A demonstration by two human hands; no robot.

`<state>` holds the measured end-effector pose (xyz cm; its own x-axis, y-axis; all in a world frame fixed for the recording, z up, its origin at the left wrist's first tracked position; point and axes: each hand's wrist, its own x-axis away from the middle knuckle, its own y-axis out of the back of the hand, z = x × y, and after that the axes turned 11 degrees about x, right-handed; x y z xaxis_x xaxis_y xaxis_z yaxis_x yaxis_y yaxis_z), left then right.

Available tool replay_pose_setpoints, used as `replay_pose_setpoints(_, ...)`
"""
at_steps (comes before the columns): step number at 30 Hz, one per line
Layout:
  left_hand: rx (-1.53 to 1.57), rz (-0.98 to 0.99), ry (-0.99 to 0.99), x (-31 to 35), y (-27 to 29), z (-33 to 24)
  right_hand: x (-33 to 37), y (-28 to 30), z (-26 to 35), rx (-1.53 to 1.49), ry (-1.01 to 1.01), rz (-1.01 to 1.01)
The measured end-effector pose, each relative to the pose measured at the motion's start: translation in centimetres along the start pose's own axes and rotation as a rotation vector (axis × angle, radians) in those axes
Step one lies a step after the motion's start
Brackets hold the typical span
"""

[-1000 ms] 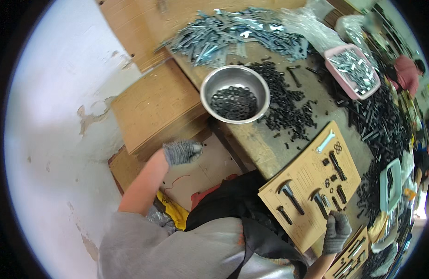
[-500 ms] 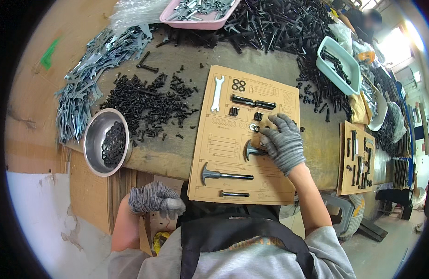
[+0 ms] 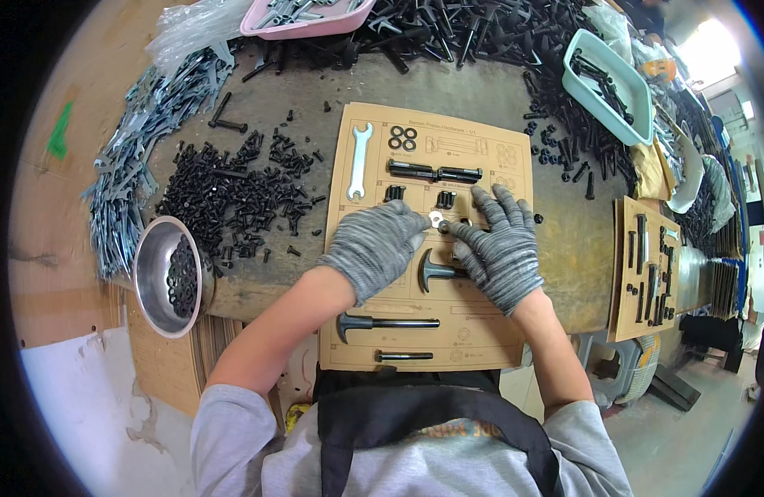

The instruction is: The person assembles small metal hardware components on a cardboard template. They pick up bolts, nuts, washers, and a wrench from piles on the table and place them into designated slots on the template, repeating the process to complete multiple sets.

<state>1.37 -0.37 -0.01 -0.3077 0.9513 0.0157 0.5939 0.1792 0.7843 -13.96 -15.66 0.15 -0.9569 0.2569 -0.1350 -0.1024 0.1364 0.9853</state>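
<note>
A brown cardboard sheet (image 3: 481,331) with printed outlines lies on the bench. On it rest a silver wrench (image 3: 359,160), black washers (image 3: 402,137), black bolts (image 3: 436,173) and black hammer-shaped parts (image 3: 386,323). My left hand (image 3: 373,247) and my right hand (image 3: 499,244), both in grey knit gloves, lie on the sheet's middle. Their fingertips meet at a small silver washer (image 3: 436,218). I cannot tell which hand pinches it.
A steel bowl (image 3: 154,286) of black parts sits at the bench's left edge beside a heap of black screws (image 3: 228,199). Grey metal pieces (image 3: 121,178) lie far left. A pink tray (image 3: 303,23), a teal tray (image 3: 614,95) and a second filled card (image 3: 647,269) stand around.
My view has settled over the cardboard sheet. My left hand rose from below the bench edge onto the sheet and met my right hand at its middle.
</note>
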Motion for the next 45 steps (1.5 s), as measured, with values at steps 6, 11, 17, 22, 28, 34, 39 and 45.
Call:
replay_pose_setpoints(6, -0.265, 0.114, 0.029, -1.6, -1.2, -1.2, 0.2, -0.1, -0.5, 0.002, 0.005, 0.070)
replay_pose_setpoints(11, -0.258, 0.011, -0.052, 0.1, -1.2, 0.4, -0.6, -0.2, -0.5, -0.030, 0.037, 0.064)
replay_pose_setpoints(17, -0.348, -0.035, -0.028, 0.3, -0.8, 0.5, -1.3, -0.4, 0.4, -0.029, 0.110, 0.074)
replay_pose_setpoints(22, -0.345, -0.062, -0.063, 0.2, -1.1, 1.0, -1.6, -0.5, 0.8, -0.045, 0.080, 0.116)
replay_pose_setpoints(28, -0.218, -0.019, 0.011, 0.0, -0.5, 0.3, -0.3, 0.0, -0.4, 0.000, 0.029, 0.042)
replay_pose_setpoints(34, -0.238, 0.054, -0.030, -1.1, -1.5, -0.5, 0.3, -0.5, -1.2, 0.008, 0.027, 0.105)
replay_pose_setpoints(39, -0.262, 0.076, -0.031, -1.4, -1.4, -0.6, -0.4, -0.8, -0.9, -0.026, 0.030, 0.091)
replay_pose_setpoints(45, -0.197, 0.079, -0.042, -1.1, -0.9, -0.8, 0.5, -0.1, -2.1, -0.010, -0.018, 0.075)
